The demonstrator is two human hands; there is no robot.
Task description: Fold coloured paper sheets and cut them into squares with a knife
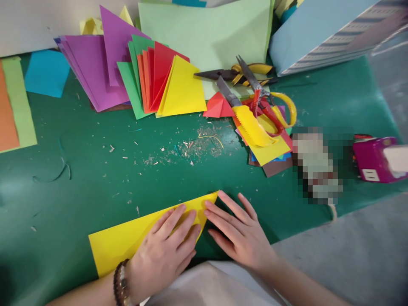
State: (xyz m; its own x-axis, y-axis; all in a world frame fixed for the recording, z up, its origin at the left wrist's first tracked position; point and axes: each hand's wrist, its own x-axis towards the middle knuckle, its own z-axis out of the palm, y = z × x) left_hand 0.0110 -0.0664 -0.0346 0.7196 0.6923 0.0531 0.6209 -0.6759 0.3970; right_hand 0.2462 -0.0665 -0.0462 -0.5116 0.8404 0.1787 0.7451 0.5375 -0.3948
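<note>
In the head view, a folded yellow paper sheet [127, 244] lies at the lower centre of the frame on a green mat [79, 182] covering the worktop. It is pressed flat by the left hand [161, 250], fingers spread, with a beaded bracelet [120, 282] on the wrist. The right hand [240, 238], also spread, is set against the sheet's pointed end. Folded coloured paper triangles [162, 80] and yellow-handled scissors [287, 108] are placed toward the upper centre and right.

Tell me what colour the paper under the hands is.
Bright yellow: the folded paper shows best in the head view.
</note>
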